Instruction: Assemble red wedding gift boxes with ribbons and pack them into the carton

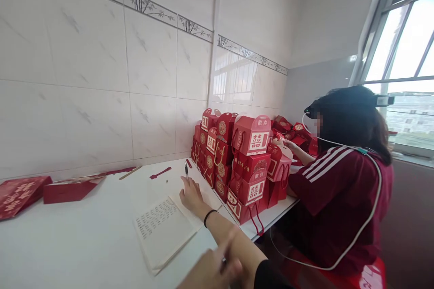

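Observation:
My right hand (192, 195), with a black band at the wrist, reaches over the right page of an open notebook (169, 241). Its fingers close on the near end of a pen (186, 170), whose black end points away from me. Handwriting fills the upper part of the left page. My left hand (217, 266) is low in the picture, in front of my right forearm and smeared by motion. A small shiny spot shows among its fingers, too blurred to name. Just right of the notebook stand stacked red gift boxes (252, 135) with cord handles.
A dark red strip (160, 172) and a small red object (188, 163) lie beyond the notebook. Folded red boxes (73, 191) sit at the left by the tiled wall. At the right, a co-worker in a maroon shirt (342, 198) sits by more red boxes, a white cable hanging down.

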`<act>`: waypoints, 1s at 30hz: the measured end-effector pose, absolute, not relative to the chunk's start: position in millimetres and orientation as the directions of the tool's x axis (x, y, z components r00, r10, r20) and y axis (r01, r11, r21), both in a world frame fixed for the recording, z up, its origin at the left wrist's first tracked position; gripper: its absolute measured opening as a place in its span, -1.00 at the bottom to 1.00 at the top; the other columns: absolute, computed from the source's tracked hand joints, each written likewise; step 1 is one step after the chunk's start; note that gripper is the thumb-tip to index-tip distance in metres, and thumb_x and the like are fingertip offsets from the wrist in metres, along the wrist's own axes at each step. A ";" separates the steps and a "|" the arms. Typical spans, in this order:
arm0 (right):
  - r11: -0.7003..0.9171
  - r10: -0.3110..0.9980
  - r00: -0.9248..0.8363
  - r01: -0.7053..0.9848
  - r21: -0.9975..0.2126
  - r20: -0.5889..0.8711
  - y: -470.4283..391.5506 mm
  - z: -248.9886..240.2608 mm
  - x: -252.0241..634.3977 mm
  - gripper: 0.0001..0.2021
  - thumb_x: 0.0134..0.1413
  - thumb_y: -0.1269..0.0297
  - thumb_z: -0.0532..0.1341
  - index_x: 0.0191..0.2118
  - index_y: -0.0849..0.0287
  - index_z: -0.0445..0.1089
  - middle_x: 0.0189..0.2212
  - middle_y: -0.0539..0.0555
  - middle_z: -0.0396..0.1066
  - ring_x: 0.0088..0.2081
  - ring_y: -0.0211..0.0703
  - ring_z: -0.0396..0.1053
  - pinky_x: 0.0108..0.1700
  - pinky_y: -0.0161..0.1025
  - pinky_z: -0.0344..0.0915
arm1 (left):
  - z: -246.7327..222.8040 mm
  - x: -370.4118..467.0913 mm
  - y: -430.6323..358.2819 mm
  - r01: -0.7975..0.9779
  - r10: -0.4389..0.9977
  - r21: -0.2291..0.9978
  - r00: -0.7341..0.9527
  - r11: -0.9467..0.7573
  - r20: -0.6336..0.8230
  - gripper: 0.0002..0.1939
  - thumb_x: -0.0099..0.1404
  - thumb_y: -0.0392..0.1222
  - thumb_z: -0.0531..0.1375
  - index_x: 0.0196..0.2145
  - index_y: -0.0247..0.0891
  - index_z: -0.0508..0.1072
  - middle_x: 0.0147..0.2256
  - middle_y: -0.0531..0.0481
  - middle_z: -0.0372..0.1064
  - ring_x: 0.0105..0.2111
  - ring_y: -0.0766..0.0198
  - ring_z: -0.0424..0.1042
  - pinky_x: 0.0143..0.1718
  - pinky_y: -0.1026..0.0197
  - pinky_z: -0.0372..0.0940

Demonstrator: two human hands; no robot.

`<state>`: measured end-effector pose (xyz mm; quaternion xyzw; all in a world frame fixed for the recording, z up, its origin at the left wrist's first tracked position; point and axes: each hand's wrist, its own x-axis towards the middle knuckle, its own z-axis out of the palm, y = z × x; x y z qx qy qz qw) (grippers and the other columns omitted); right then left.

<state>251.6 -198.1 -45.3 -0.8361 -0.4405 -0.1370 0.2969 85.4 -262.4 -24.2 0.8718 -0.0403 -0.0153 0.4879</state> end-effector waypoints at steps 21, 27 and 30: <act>-0.003 0.650 0.413 0.841 -0.542 0.638 -226.0 -94.3 269.5 -0.51 0.02 0.15 0.08 0.09 0.17 0.08 0.16 0.30 0.05 0.15 -0.01 0.11 0.12 0.02 0.14 | -52.4 44.9 8.5 0.516 0.902 0.741 0.280 -0.431 0.330 -0.56 0.16 -0.30 0.04 0.03 -0.33 0.18 0.02 -0.25 0.19 0.03 0.09 0.25 0.04 0.05 0.15; 0.032 0.468 0.410 0.877 -0.479 0.783 -223.9 -94.9 279.8 -0.71 0.20 0.27 -0.12 -0.12 0.11 0.30 -0.18 0.17 0.39 -0.10 -0.09 0.36 -0.03 -0.05 0.31 | -61.3 50.4 58.5 0.680 0.933 0.651 0.144 -0.336 0.331 -0.42 0.24 -0.22 0.00 0.20 -0.31 0.01 0.26 -0.27 -0.17 0.26 -0.12 -0.23 0.15 -0.20 -0.08; -0.049 0.367 0.427 0.896 -0.441 0.827 -226.1 -97.3 284.1 -0.70 0.22 0.22 -0.09 -0.06 0.10 0.31 -0.15 0.16 0.40 -0.15 -0.06 0.38 -0.09 -0.05 0.34 | -62.5 63.4 76.7 0.735 0.879 0.510 0.254 -0.447 0.403 -0.43 0.26 -0.22 -0.04 0.23 -0.25 0.03 0.28 -0.13 -0.17 0.26 -0.17 -0.29 0.14 -0.22 -0.05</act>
